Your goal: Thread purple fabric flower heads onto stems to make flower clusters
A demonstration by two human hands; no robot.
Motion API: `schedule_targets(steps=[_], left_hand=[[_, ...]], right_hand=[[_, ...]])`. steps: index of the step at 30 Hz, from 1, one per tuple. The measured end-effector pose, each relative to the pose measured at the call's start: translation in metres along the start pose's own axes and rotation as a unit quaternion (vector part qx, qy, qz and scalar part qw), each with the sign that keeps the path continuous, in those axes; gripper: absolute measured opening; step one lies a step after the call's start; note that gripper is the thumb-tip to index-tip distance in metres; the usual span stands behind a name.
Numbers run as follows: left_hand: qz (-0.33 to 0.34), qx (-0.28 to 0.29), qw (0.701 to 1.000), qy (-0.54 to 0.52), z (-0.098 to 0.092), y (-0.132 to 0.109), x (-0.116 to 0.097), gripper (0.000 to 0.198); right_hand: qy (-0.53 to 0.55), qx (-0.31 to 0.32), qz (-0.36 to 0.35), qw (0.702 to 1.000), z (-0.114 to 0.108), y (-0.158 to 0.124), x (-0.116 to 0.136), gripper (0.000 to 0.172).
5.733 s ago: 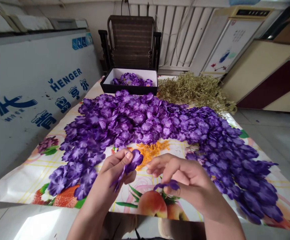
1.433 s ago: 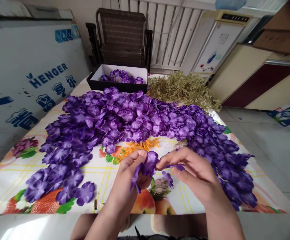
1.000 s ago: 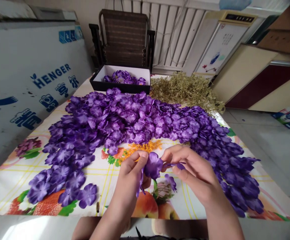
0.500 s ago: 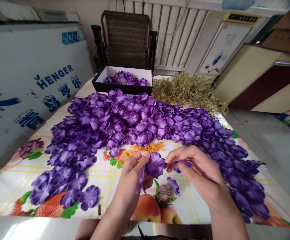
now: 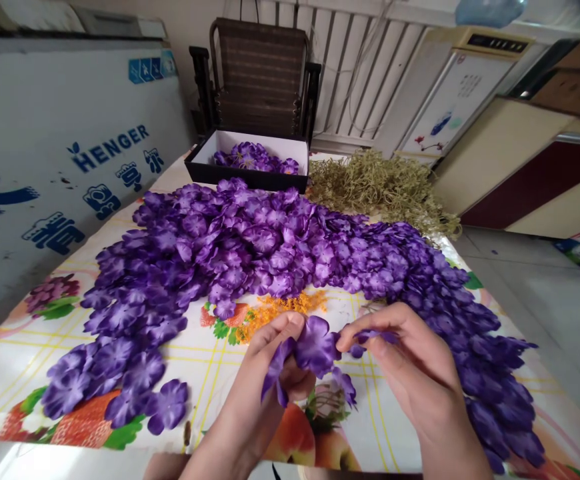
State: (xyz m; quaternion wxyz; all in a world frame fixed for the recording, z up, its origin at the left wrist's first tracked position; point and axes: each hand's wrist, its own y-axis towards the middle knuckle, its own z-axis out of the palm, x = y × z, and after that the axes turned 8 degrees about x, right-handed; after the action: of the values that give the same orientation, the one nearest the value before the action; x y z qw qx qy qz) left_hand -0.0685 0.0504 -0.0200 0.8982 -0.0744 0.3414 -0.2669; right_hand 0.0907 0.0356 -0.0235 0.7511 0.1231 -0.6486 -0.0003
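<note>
My left hand [image 5: 257,380] is closed, pinching a purple artificial flower [image 5: 316,347] between thumb and fingers. A second purple flower piece [image 5: 279,373] hangs folded from the same hand. My right hand [image 5: 415,373] is close by on the right, its index fingertip at the edge of the held flower. Between its thumb and fingers shows another purple flower piece [image 5: 377,335], partly hidden. Under the hands, a loose purple flower [image 5: 344,385] is near the printed fruit. A thick pile of purple flowers [image 5: 265,233] curves around both hands. Small orange sprigs [image 5: 283,313] are just beyond my left hand.
A black box [image 5: 247,177] with purple flowers inside stands at the table's far edge. Dry greenish stems [image 5: 380,187] are heaped beside it. The patterned tablecloth [image 5: 215,393] covers the table. Behind are a chair [image 5: 263,73] and a radiator; a white freezer [image 5: 60,147] stands left.
The view has shifted slightly. My left hand has turned so its flower pieces spread more openly, and my right index finger remains at the flower's edge.
</note>
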Motion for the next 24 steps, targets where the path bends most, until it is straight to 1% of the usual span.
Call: schedule_targets(steps=[2, 3, 6, 9, 11, 12, 13, 14, 16, 18, 19, 21, 24], left_hand=[[-0.008, 0.017, 1.0, -0.016, 0.002, 0.0, -0.001, 0.047], [-0.01, 0.016, 1.0, -0.018, 0.003, 0.0, -0.001, 0.047], [-0.003, -0.02, 1.0, 0.007, 0.004, 0.0, -0.002, 0.045], [0.017, -0.074, 0.996, 0.051, 0.001, -0.001, -0.004, 0.043], [0.03, -0.107, 0.987, 0.112, -0.005, -0.002, -0.007, 0.04], [0.032, -0.117, 0.978, 0.168, -0.01, -0.003, -0.01, 0.037], [0.031, -0.118, 0.963, 0.24, -0.014, -0.004, -0.012, 0.034], [0.026, -0.11, 0.94, 0.322, -0.02, -0.005, -0.014, 0.032], [0.014, -0.093, 0.875, 0.476, -0.031, -0.006, -0.017, 0.029], [0.0, -0.094, 0.811, 0.578, -0.043, -0.006, -0.017, 0.026], [-0.008, -0.104, 0.785, 0.611, -0.048, -0.006, -0.016, 0.024], [-0.018, -0.128, 0.753, 0.645, -0.056, -0.005, -0.013, 0.017], [-0.008, -0.147, 0.735, 0.662, -0.06, -0.008, -0.01, 0.013]], right_hand=[[0.018, -0.007, 0.002, 1.0, -0.001, 0.001, -0.001, 0.01], [0.028, -0.01, 0.003, 1.0, -0.001, 0.001, -0.002, 0.011], [0.053, -0.02, 0.004, 0.998, -0.002, 0.002, -0.003, 0.011], [0.051, -0.056, 0.015, 0.997, -0.005, 0.004, -0.006, 0.009], [0.007, -0.079, 0.055, 0.995, -0.008, 0.006, -0.011, 0.01], [-0.037, -0.077, 0.084, 0.993, -0.01, 0.007, -0.015, 0.011], [-0.099, -0.064, 0.116, 0.986, -0.012, 0.008, -0.02, 0.012], [-0.172, -0.044, 0.146, 0.973, -0.013, 0.009, -0.026, 0.012], [-0.308, -0.01, 0.187, 0.933, -0.015, 0.01, -0.037, 0.01], [-0.383, -0.005, 0.208, 0.9, -0.015, 0.008, -0.046, 0.009], [-0.398, -0.009, 0.214, 0.892, -0.015, 0.006, -0.05, 0.009], [-0.412, -0.027, 0.218, 0.884, -0.014, 0.002, -0.052, 0.009], [-0.419, -0.062, 0.213, 0.881, -0.014, -0.004, -0.047, 0.007]])
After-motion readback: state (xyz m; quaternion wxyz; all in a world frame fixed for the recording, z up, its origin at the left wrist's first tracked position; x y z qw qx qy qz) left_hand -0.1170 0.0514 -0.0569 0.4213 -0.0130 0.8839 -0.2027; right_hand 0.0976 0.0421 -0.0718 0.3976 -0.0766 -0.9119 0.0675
